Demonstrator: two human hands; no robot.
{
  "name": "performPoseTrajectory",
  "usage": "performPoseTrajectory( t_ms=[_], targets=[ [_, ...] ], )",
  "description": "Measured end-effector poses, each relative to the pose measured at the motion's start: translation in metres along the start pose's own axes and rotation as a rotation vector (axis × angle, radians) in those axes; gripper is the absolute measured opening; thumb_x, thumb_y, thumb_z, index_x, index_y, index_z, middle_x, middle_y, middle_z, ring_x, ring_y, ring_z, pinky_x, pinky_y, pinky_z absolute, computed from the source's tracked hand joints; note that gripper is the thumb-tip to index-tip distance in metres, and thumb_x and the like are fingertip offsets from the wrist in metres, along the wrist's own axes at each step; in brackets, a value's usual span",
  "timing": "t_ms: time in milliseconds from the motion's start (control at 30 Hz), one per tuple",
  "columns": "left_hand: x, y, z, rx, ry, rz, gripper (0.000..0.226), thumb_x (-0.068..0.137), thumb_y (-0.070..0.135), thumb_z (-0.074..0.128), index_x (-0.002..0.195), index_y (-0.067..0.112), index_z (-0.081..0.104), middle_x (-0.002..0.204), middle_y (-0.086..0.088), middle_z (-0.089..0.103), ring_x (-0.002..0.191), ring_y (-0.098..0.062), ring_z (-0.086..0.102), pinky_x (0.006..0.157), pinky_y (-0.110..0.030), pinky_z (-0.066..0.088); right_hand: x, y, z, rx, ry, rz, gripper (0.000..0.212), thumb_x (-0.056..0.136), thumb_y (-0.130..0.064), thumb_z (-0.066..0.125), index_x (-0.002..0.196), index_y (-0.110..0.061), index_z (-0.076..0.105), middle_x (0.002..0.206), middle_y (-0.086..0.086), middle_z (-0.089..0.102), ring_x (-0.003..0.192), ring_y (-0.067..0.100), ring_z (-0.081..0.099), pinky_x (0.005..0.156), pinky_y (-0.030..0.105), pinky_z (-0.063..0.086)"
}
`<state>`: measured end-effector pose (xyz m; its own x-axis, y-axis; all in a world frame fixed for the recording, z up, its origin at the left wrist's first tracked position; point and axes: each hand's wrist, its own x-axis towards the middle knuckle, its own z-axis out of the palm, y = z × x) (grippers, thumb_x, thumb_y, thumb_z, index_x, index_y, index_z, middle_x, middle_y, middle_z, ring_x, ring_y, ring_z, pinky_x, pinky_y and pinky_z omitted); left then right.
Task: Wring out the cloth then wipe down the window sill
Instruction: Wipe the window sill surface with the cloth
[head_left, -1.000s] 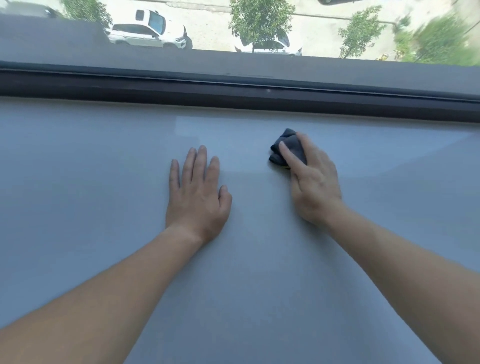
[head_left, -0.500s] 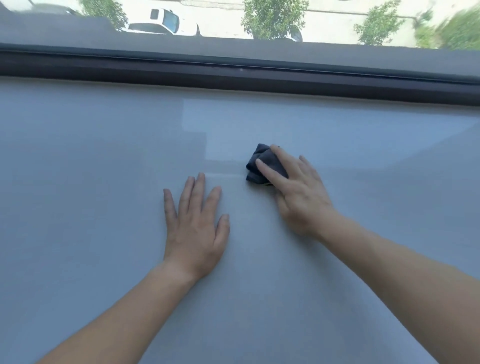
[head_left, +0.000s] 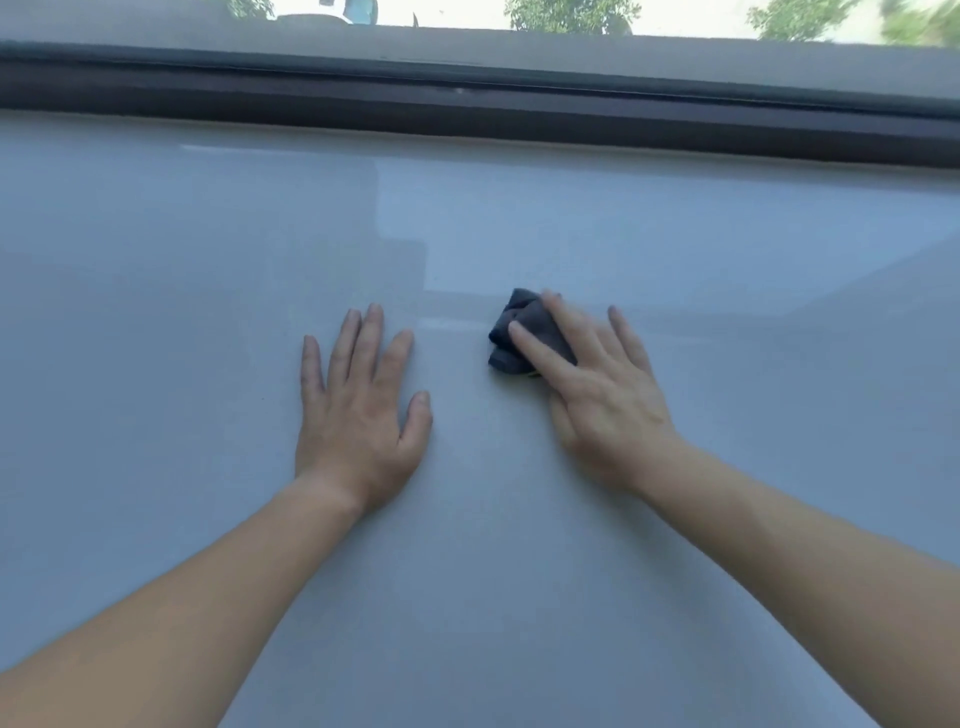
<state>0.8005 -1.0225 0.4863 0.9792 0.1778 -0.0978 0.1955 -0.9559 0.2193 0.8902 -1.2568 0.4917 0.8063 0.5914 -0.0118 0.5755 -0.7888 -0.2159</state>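
A small dark grey cloth (head_left: 511, 332) lies bunched on the wide pale grey window sill (head_left: 208, 291). My right hand (head_left: 597, 395) presses down on the cloth with straight fingers, covering its right part. My left hand (head_left: 358, 410) lies flat on the sill, palm down, fingers spread, a short gap to the left of the cloth.
A dark window frame rail (head_left: 467, 104) runs along the far edge of the sill. Through the glass above it, trees (head_left: 571, 15) and a parked white car (head_left: 337, 10) show far below. A faint damp streak (head_left: 447, 325) marks the sill left of the cloth.
My right hand has slid the cloth across the sill toward me, away from the window frame. My left hand stays flat in the same place.
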Motion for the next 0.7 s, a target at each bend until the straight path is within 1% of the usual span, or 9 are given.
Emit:
performPoseTrajectory(
  t_ms=[100,167,200,300,367,433,567,633,700],
  targets=[
    [0.001,0.0,0.001,-0.003,0.01,-0.003,0.067,0.089,0.047,0.028,0.15,0.018,0.03,0.165,-0.006,0.011,0.153,-0.019,0.0,0.121,-0.055,-0.002,0.012,0.011,-0.006,0.083,0.065,0.269,0.072,0.084,-0.006,0.043,0.151,-0.032,0.035,0.163,0.005,0.016,0.145,0.026,0.024,0.122,0.048,0.005],
    [0.001,0.0,0.003,-0.009,0.02,0.001,0.067,0.089,0.047,0.028,0.15,0.018,0.031,0.165,-0.006,0.012,0.153,-0.02,0.001,0.121,-0.054,-0.003,0.004,-0.009,-0.001,0.128,0.108,0.34,0.072,0.083,-0.006,0.041,0.152,-0.029,0.034,0.164,0.007,0.013,0.147,0.028,0.022,0.122,0.049,0.009],
    [0.001,0.0,0.003,-0.014,0.022,0.002,0.067,0.089,0.047,0.028,0.149,0.018,0.031,0.165,-0.006,0.012,0.153,-0.02,0.001,0.121,-0.054,-0.003,-0.008,-0.023,0.003,0.132,0.11,0.304,0.072,0.082,-0.008,0.042,0.152,-0.027,0.035,0.163,0.009,0.015,0.147,0.03,0.022,0.121,0.049,0.011],
    [0.0,0.0,0.003,-0.018,0.019,0.0,0.066,0.089,0.047,0.028,0.15,0.02,0.029,0.166,-0.005,0.008,0.152,-0.018,-0.002,0.121,-0.054,-0.005,-0.059,-0.057,0.013,0.098,0.037,0.013,0.073,0.078,-0.011,0.041,0.15,-0.027,0.04,0.162,0.011,0.022,0.147,0.031,0.025,0.12,0.051,0.016],
    [-0.001,-0.001,0.003,-0.015,0.015,0.0,0.066,0.09,0.047,0.026,0.15,0.02,0.027,0.166,-0.004,0.007,0.152,-0.018,-0.004,0.121,-0.054,-0.006,-0.075,-0.049,0.011,0.047,-0.01,-0.125,0.073,0.077,-0.01,0.04,0.148,-0.028,0.042,0.161,0.011,0.026,0.146,0.028,0.029,0.12,0.051,0.018],
    [-0.001,-0.001,0.002,-0.017,0.017,0.002,0.067,0.089,0.048,0.025,0.15,0.021,0.027,0.166,-0.005,0.007,0.152,-0.018,-0.004,0.12,-0.053,-0.006,-0.068,-0.025,0.008,0.02,0.022,-0.049,0.07,0.079,-0.011,0.04,0.147,-0.029,0.044,0.16,0.011,0.028,0.144,0.028,0.031,0.12,0.051,0.018],
    [-0.001,-0.001,0.003,0.001,0.015,0.004,0.068,0.089,0.049,0.024,0.151,0.021,0.027,0.166,-0.005,0.007,0.152,-0.018,-0.003,0.12,-0.054,-0.007,-0.043,-0.004,0.001,0.147,0.164,0.422,0.066,0.087,-0.008,0.044,0.15,-0.029,0.039,0.163,0.007,0.017,0.139,0.031,0.032,0.115,0.053,0.026],
    [-0.001,-0.001,0.003,0.002,0.014,0.007,0.067,0.09,0.049,0.024,0.151,0.021,0.026,0.166,-0.006,0.007,0.152,-0.019,-0.003,0.12,-0.054,-0.007,-0.058,-0.033,0.007,0.132,0.197,0.374,0.067,0.085,-0.009,0.046,0.149,-0.026,0.042,0.162,0.011,0.02,0.135,0.033,0.035,0.112,0.053,0.031],
    [-0.002,-0.001,0.002,0.007,0.001,0.012,0.067,0.09,0.049,0.024,0.151,0.021,0.024,0.166,-0.006,0.005,0.152,-0.019,-0.004,0.12,-0.054,-0.008,-0.095,-0.071,0.02,0.11,0.161,0.161,0.068,0.081,-0.01,0.047,0.147,-0.024,0.045,0.16,0.014,0.026,0.138,0.033,0.033,0.115,0.052,0.028]
  ],
)
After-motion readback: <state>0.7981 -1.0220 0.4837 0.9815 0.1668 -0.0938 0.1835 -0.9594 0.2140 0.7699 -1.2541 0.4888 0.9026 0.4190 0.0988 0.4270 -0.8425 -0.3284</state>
